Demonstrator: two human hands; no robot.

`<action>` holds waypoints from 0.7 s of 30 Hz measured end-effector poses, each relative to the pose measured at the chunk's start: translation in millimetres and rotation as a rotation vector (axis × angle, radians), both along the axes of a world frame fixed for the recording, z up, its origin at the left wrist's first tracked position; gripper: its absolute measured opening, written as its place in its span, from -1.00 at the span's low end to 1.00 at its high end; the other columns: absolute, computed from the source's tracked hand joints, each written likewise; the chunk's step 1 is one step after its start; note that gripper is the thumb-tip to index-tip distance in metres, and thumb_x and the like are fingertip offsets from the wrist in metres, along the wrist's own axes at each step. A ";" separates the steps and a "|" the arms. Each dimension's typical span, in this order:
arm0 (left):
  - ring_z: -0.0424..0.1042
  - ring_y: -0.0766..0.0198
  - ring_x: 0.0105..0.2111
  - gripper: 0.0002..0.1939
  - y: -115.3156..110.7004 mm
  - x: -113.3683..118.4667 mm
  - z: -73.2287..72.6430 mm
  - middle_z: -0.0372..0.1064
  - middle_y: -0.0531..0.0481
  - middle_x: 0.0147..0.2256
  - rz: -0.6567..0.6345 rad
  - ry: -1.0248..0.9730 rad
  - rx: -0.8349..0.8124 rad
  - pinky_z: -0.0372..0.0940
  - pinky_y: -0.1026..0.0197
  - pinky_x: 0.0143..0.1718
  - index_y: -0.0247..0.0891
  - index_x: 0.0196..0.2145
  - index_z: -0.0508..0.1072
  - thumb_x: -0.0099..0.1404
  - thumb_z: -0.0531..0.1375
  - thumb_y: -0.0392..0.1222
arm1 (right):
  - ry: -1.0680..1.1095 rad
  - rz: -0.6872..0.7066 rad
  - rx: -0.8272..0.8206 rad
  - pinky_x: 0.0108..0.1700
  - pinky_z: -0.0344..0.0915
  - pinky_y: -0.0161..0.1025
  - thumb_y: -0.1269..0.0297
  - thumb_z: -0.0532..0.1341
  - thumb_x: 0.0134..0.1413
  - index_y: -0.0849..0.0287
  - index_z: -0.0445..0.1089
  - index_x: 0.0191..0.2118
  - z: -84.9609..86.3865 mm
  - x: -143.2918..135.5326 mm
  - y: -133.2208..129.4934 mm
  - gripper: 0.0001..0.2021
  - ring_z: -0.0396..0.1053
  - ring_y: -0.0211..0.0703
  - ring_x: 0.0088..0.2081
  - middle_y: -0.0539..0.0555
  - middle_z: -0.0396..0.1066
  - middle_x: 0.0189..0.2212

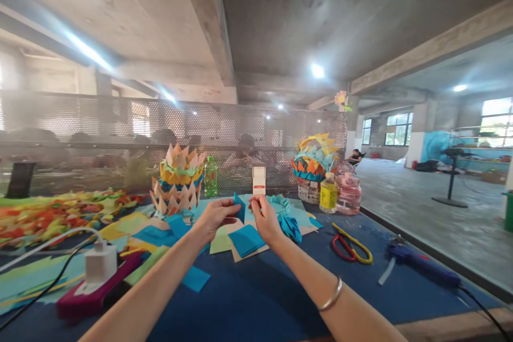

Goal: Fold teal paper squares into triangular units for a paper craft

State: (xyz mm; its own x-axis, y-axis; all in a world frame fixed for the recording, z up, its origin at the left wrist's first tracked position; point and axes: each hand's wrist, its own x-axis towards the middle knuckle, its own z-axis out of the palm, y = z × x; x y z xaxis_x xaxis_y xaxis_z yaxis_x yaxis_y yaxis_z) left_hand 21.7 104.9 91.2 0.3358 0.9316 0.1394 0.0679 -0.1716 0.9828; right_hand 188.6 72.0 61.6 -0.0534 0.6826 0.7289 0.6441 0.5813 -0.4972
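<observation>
My left hand point(220, 215) pinches a folded blue paper piece point(239, 208) near the middle of the table. Just right of that paper is my right hand point(262, 215), its thumb and fingertips pressed together; what they hold, if anything, is too small to make out. Below and between the hands lies a stack of blue paper squares point(247, 241), over light green and tan sheets. Crumpled blue folded paper point(290, 227) rests beside my right hand. More blue sheets point(160, 233) are spread to the left of my left hand.
Scissors point(351, 246) and a blue glue gun point(425, 264) lie at right. Bottles point(328, 193) and stacked paper crowns point(178, 176) stand at the back. A power strip point(100, 283) with a white plug is at left. Beyond stands a mesh partition point(224, 133).
</observation>
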 end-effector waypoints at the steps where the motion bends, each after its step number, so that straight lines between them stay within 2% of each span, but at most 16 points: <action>1: 0.47 0.10 -0.08 -0.68 0.7 0.1 -1.6 0.39 -0.14 0.03 0.006 0.013 -0.019 0.44 -0.04 -0.09 -0.28 0.06 0.40 0.42 0.22 -0.11 | 0.012 0.028 -0.051 -0.11 0.48 -0.06 0.20 0.22 0.34 0.20 0.38 0.07 -6.0 0.8 0.8 -0.72 0.48 -0.08 -0.12 0.14 0.43 -0.01; 4: 0.47 0.09 -0.07 -0.67 0.6 -3.3 -8.8 0.39 -0.14 0.04 0.028 0.037 -0.057 0.43 -0.05 -0.08 -0.28 0.07 0.40 0.42 0.21 -0.10 | 0.034 0.082 -0.189 -0.09 0.47 -0.04 0.20 0.22 0.33 0.21 0.38 0.07 -22.0 5.6 0.4 -0.71 0.47 -0.07 -0.10 0.14 0.43 -0.01; 7: 0.46 0.09 -0.07 -0.67 -1.8 -8.9 -15.8 0.38 -0.14 0.04 0.038 0.053 -0.080 0.43 -0.05 -0.07 -0.28 0.07 0.39 0.42 0.21 -0.10 | 0.044 0.104 -0.295 -0.06 0.46 -0.01 0.20 0.22 0.33 0.21 0.37 0.09 -30.2 8.0 -1.0 -0.70 0.47 -0.05 -0.08 0.15 0.42 0.02; 14: 0.47 0.10 -0.07 -0.68 -8.9 -7.0 -18.3 0.39 -0.14 0.03 -0.041 0.110 -0.087 0.44 -0.04 -0.08 -0.28 0.06 0.40 0.42 0.22 -0.10 | -0.033 0.147 -0.405 -0.05 0.46 0.00 0.19 0.23 0.32 0.20 0.38 0.08 -28.4 6.0 -0.8 -0.70 0.46 -0.02 -0.06 0.14 0.42 0.03; 21: 0.47 0.10 -0.08 -0.67 -15.3 -1.2 -16.1 0.39 -0.14 0.02 0.000 0.093 -0.096 0.43 -0.04 -0.08 -0.28 0.06 0.40 0.42 0.21 -0.08 | -0.042 0.155 -0.428 -0.05 0.46 0.00 0.19 0.24 0.31 0.21 0.38 0.08 -27.8 7.9 1.0 -0.69 0.46 -0.01 -0.05 0.14 0.41 0.03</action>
State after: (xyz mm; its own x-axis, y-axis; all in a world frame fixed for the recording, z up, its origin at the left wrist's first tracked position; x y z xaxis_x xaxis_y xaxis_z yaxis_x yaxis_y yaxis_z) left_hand 20.4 89.6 75.1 0.3431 0.9391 0.0183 0.1593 -0.0774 0.9842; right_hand 196.5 73.0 33.8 -0.2021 0.9037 0.3776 0.5903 0.4200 -0.6893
